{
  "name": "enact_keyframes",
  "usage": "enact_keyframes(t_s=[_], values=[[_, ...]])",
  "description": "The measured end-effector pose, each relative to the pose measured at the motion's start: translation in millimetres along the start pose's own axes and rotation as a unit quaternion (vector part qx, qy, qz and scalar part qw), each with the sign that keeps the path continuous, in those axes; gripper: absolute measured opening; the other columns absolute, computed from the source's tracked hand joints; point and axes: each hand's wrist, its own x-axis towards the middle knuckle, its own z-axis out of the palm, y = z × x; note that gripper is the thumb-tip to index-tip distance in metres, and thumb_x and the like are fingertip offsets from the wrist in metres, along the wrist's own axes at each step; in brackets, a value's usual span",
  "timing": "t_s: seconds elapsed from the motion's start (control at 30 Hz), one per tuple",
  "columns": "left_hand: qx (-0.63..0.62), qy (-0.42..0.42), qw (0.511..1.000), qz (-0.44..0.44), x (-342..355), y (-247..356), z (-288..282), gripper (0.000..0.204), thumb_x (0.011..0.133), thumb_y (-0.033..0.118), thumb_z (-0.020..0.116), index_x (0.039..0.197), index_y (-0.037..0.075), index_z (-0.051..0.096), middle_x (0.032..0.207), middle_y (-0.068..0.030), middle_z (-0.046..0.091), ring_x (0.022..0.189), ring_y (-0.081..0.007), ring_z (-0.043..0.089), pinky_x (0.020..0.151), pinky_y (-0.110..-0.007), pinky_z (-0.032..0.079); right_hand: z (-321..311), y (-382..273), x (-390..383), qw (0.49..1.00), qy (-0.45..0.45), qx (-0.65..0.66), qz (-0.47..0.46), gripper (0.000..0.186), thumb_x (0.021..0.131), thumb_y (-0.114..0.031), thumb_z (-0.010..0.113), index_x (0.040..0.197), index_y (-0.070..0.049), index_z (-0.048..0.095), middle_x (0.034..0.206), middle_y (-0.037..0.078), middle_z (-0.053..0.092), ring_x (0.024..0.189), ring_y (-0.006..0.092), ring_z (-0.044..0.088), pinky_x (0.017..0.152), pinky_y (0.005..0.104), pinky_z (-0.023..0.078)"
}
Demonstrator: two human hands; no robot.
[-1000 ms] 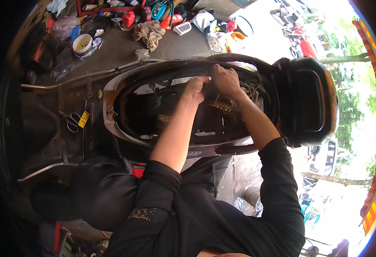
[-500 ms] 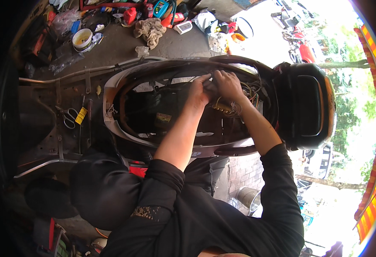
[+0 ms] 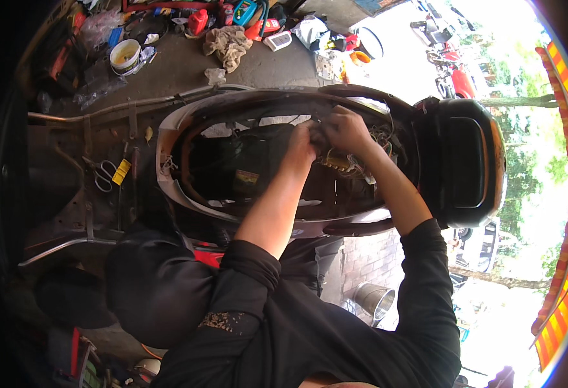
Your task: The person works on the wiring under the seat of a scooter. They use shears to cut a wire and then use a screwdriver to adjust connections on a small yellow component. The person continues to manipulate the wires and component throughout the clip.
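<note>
The open body of a scooter (image 3: 169, 132), seat opening uncovered, lies across the middle of the view. Both my hands are over the rear part of this opening, close together near its far rim. My left hand (image 3: 305, 139) has its fingers curled in, and whatever is in them is too dark to make out. Touching or nearly touching it, my right hand (image 3: 349, 131) is closed with its fingertips bent down; its contents are hidden too. Coloured wires (image 3: 382, 139) and a yellow-ribbed part (image 3: 337, 163) sit beside and below my right wrist.
A black top box (image 3: 462, 161) is fixed at the scooter's rear. Scissors (image 3: 105, 176) and a yellow-tagged tool (image 3: 121, 172) lie on the footboard. Beyond the scooter are a rag (image 3: 228, 46), a white bucket (image 3: 125, 57) and a red bottle (image 3: 197, 22). A metal bucket (image 3: 374, 299) stands on the near paving.
My hands have shifted slightly to the right and toward me, still close together. My left fingers are now curled lower into the opening. The scooter stays in place.
</note>
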Motion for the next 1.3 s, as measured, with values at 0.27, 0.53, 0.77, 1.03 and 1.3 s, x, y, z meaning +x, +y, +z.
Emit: enact_keyframes(t_s=[0.27, 0.53, 0.77, 1.03, 1.3], values=[[0.023, 0.041, 0.998, 0.030, -9, 0, 10, 0.009, 0.083, 0.001, 0.057, 0.080, 0.009, 0.055, 0.064, 0.0010, 0.054, 0.045, -0.0063, 0.044, 0.039, -0.018, 0.034, -7, 11, 31, 0.987, -0.104, -0.093, -0.081, 0.022, 0.081, -0.016, 0.059, 0.099, -0.012, 0.072, 0.092, 0.012, 0.070, 0.090, 0.0322, 0.066, 0.078, 0.0440, 0.053], [0.023, 0.101, 0.993, 0.053, -15, -3, 24, 0.015, 0.082, -0.002, 0.059, 0.076, 0.010, 0.055, 0.057, 0.0041, 0.047, 0.044, -0.0050, 0.037, 0.040, -0.019, 0.033, -6, 4, 37, 0.976, -0.132, -0.145, -0.094, 0.015, 0.082, -0.017, 0.058, 0.088, -0.006, 0.067, 0.093, 0.014, 0.066, 0.088, 0.0351, 0.066, 0.075, 0.0464, 0.053], [0.091, 0.119, 0.985, 0.081, -9, -7, 8, 0.015, 0.075, 0.008, 0.068, 0.071, 0.015, 0.055, 0.060, 0.0026, 0.052, 0.047, -0.0079, 0.045, 0.043, -0.021, 0.038, 5, -3, 40, 0.988, -0.084, -0.116, -0.050, 0.016, 0.088, -0.019, 0.056, 0.093, -0.004, 0.054, 0.091, 0.018, 0.062, 0.083, 0.0402, 0.064, 0.070, 0.0506, 0.050], [0.102, 0.018, 0.982, 0.156, -13, -15, 17, 0.006, 0.081, 0.006, 0.064, 0.077, 0.008, 0.062, 0.067, -0.0018, 0.059, 0.055, -0.0133, 0.056, 0.054, -0.027, 0.048, 15, 1, 42, 0.999, -0.013, 0.008, -0.052, 0.018, 0.087, -0.021, 0.058, 0.094, -0.005, 0.062, 0.092, 0.016, 0.063, 0.087, 0.0382, 0.062, 0.077, 0.0479, 0.051], [0.268, 0.192, 0.910, 0.253, -23, -23, 40, 0.013, 0.092, 0.008, 0.055, 0.087, 0.004, 0.067, 0.082, -0.0089, 0.066, 0.071, -0.0180, 0.063, 0.065, -0.033, 0.053, 16, -29, 61, 0.977, -0.081, -0.145, 0.133, 0.026, 0.072, -0.023, 0.060, 0.082, -0.003, 0.072, 0.097, 0.021, 0.064, 0.100, 0.0351, 0.062, 0.086, 0.0452, 0.049]])
